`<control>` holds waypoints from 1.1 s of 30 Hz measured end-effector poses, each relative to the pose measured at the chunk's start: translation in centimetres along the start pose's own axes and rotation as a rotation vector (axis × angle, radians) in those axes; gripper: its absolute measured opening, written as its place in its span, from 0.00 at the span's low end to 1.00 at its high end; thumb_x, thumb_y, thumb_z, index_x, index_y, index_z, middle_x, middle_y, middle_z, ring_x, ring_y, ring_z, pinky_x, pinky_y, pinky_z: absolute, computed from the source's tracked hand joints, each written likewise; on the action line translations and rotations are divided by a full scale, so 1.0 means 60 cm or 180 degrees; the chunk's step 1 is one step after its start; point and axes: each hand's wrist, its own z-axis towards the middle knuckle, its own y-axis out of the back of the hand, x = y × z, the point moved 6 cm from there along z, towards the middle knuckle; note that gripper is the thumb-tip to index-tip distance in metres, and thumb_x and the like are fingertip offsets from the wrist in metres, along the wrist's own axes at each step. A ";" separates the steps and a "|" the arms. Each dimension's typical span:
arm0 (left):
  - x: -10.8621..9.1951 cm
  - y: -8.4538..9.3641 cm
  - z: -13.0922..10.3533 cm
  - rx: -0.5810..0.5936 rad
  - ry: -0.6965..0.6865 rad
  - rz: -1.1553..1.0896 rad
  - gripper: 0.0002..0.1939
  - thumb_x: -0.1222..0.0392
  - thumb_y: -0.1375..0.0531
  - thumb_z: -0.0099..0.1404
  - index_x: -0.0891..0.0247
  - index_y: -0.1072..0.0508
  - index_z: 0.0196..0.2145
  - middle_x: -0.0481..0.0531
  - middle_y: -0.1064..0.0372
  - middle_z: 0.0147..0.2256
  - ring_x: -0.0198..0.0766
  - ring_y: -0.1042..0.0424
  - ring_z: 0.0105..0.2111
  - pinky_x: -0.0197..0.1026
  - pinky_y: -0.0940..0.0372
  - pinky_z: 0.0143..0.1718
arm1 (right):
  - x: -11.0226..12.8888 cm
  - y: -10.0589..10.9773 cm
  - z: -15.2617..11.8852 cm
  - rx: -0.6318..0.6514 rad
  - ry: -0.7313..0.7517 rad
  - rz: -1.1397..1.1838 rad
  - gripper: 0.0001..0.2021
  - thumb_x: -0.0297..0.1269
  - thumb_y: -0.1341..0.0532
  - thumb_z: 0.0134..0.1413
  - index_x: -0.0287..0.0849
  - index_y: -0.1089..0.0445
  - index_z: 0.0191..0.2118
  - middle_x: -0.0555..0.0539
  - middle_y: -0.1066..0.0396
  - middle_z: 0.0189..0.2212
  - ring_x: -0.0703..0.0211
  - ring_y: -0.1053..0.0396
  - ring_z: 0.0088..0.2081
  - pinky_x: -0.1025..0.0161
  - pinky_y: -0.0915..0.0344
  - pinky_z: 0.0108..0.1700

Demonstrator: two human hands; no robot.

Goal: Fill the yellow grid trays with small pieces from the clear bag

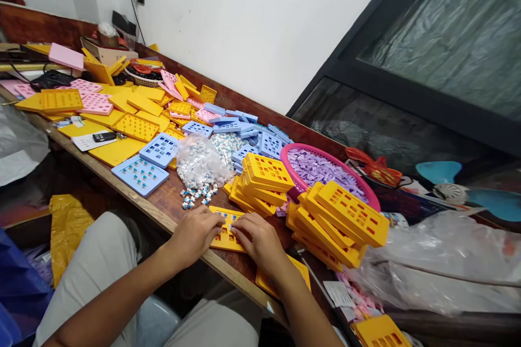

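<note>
Left hand: The person's left hand (194, 232) bends over the work at the lower center of the frame, fingers drawn close together at the plate's left side; whether the fingertips grip a piece cannot be told.
Right hand: The right hand (260, 236) reaches in from the other side, thumb and forefinger narrowed above the plate; a piece between them cannot be made out.
Yellow plate: The perforated yellow plate (225, 241) lies flat at the table's front edge, lower center, beneath both hands, with blue-and-white bits in some upper openings.
Loose pieces: Small blue-and-white pieces (198, 195) spill across the brown table (166, 201) just above the left hand, in front of a clear plastic bag (199, 157) filled with more.
Blue plates: Two light blue plates (140, 174) overlap left of center, the nearer one dotted with pieces.
Yellow stacks: Leaning piles of yellow plates, one at center (266, 173) and another right of center (350, 214), flank a pink basket (372, 198) heaped with purple pieces (319, 168).
Upper left: Yellow and pink plates lie jumbled beyond a black key fob (103, 136).
</note>
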 end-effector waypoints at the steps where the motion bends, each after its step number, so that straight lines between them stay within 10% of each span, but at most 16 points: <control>1: 0.001 0.000 0.000 -0.0003 0.0056 -0.0020 0.05 0.65 0.40 0.70 0.59 0.24 0.40 0.50 0.24 0.36 0.41 0.28 0.41 0.41 0.33 0.42 | 0.003 -0.001 0.000 0.0017 0.0077 -0.0185 0.10 0.34 0.44 0.69 0.46 0.24 0.43 0.45 0.24 0.38 0.54 0.29 0.41 0.59 0.33 0.45; 11: -0.061 -0.022 -0.026 0.0205 -0.0389 0.1518 0.08 0.67 0.45 0.72 0.67 0.25 0.43 0.58 0.24 0.36 0.46 0.28 0.39 0.48 0.38 0.41 | 0.063 -0.040 -0.022 0.0625 0.0606 -0.2118 0.11 0.26 0.41 0.61 0.37 0.24 0.46 0.38 0.25 0.42 0.47 0.33 0.41 0.52 0.38 0.42; 19: -0.091 -0.060 -0.067 0.0081 -0.0906 0.1984 0.21 0.66 0.46 0.70 0.81 0.30 0.57 0.70 0.27 0.51 0.53 0.30 0.51 0.51 0.41 0.50 | 0.108 -0.041 -0.011 0.1000 0.0653 -0.2187 0.15 0.39 0.38 0.59 0.39 0.23 0.48 0.37 0.26 0.41 0.45 0.34 0.41 0.49 0.39 0.42; 28: 0.055 0.088 -0.043 -0.0445 0.0187 0.0742 0.08 0.64 0.43 0.70 0.62 0.26 0.45 0.57 0.27 0.44 0.48 0.33 0.47 0.50 0.39 0.49 | 0.124 -0.018 0.012 0.1045 0.0164 -0.2145 0.17 0.45 0.44 0.68 0.41 0.23 0.35 0.40 0.26 0.37 0.49 0.31 0.40 0.54 0.39 0.44; 33: 0.120 0.110 -0.042 -0.0252 0.0480 0.0678 0.08 0.60 0.37 0.66 0.60 0.25 0.43 0.55 0.30 0.43 0.49 0.32 0.47 0.50 0.38 0.49 | 0.130 0.001 0.094 0.0544 0.0156 -0.1363 0.10 0.38 0.44 0.69 0.46 0.26 0.47 0.44 0.25 0.42 0.53 0.28 0.44 0.59 0.37 0.45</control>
